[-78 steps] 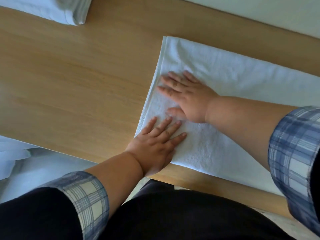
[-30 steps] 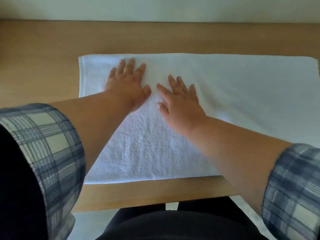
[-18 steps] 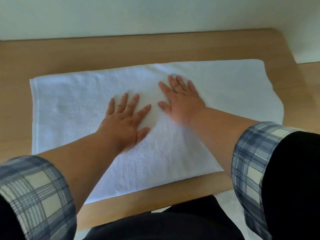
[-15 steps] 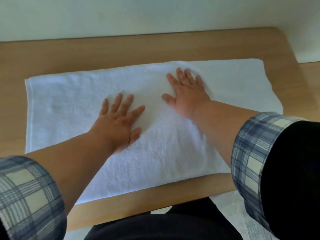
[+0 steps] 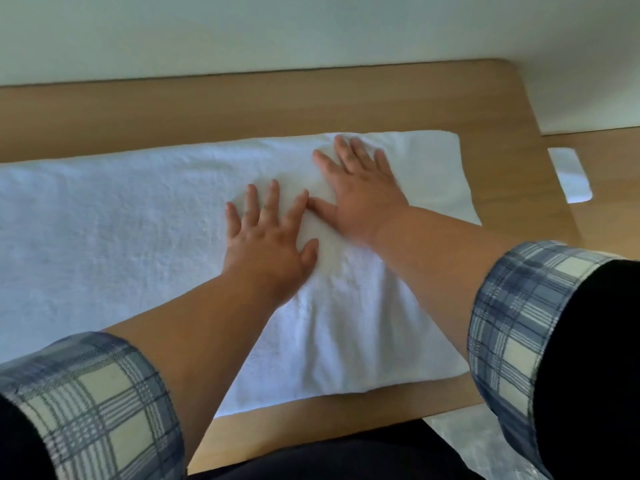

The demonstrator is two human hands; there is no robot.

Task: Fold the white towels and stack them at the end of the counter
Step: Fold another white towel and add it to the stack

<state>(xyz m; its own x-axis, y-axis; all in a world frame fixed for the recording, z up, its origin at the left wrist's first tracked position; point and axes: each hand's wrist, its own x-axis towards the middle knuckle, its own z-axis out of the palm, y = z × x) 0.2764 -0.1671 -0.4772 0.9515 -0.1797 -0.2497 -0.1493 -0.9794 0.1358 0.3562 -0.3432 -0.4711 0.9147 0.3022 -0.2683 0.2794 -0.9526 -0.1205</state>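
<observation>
A white towel (image 5: 121,237) lies spread flat along the wooden counter (image 5: 242,105), reaching past the left edge of the view. My left hand (image 5: 270,247) presses flat on its middle, fingers straight and spread. My right hand (image 5: 363,195) lies flat on the towel just beyond and to the right, its thumb close to my left fingertips. Neither hand grips the cloth. The towel's right end stops short of the counter's rounded right end.
A pale wall (image 5: 277,29) runs along the counter's far edge. Past the counter's right end, a small white patch (image 5: 569,174) shows on the wooden floor. The counter's near edge is right against my body.
Both hands have slid to the right along the towel while staying flat on it. The view has shifted right too, and the earlier stack of folded towels is out of sight.
</observation>
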